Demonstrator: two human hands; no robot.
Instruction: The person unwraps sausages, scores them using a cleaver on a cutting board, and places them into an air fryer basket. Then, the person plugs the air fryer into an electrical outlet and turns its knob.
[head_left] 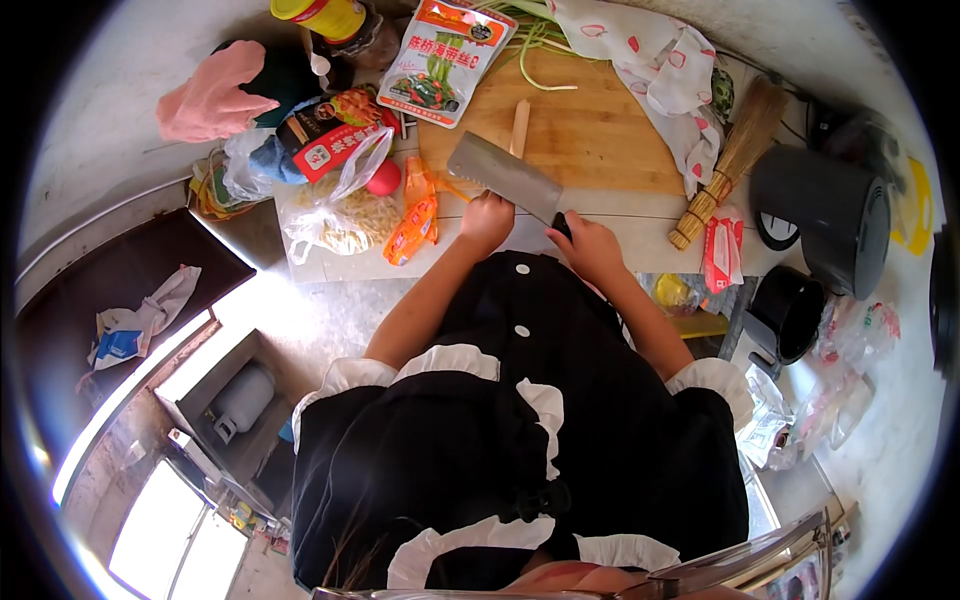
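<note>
My right hand [590, 246] grips the black handle of a cleaver [505, 178]. Its broad steel blade points up and left, at the front edge of a round wooden cutting board [580, 120]. Just below the blade, my left hand [488, 222] is closed; what it holds, if anything, is hidden. A pale wooden stick [520, 128] shows beyond the blade and runs behind it, roughly in line with my left hand. Left of that hand lies an orange plastic packet [415, 215].
Left on the counter are a bag of pale noodle-like strands [345, 215] and a red-and-black package [340, 135]. A silver food pouch [447, 60] and leafy stalks [545, 65] lie at the back. To the right are a straw brush [730, 160], a cloth [660, 80] and a black pot [785, 315].
</note>
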